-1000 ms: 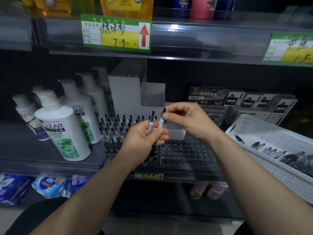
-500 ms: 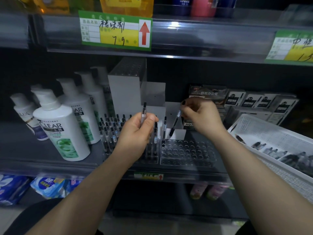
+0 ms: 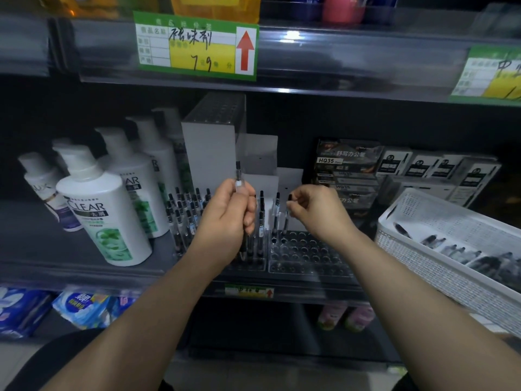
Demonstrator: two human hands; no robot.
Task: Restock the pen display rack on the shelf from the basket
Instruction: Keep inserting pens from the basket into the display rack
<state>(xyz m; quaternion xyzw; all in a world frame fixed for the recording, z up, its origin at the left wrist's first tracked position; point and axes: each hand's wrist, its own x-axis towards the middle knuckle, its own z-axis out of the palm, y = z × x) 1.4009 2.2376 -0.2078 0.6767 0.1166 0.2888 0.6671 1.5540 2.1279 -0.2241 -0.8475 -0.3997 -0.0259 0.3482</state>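
Note:
The clear pen display rack [image 3: 306, 253] stands on the middle shelf; its left half is full of upright pens [image 3: 186, 218] and its right half is mostly bare holes. My left hand [image 3: 225, 221] grips one clear pen [image 3: 238, 174] upright above the rack's middle. My right hand [image 3: 317, 213] pinches the black top of a second pen [image 3: 285, 221], which stands upright with its tip in a hole at the back of the right half. The white basket [image 3: 400, 218] sits tilted at the right with several pens [image 3: 454, 249] lying in it.
White shampoo bottles [image 3: 104, 210] stand close to the left of the rack. Boxes of pens [image 3: 346, 165] are stacked behind my right hand, and a white stepped card riser [image 3: 208, 153] rises behind the rack. The upper shelf edge with a price tag [image 3: 197, 46] hangs overhead.
My right hand carried its pen away from my left hand, turned it upright and lowered it into a rack hole. My left hand lifted slightly, still holding its pen.

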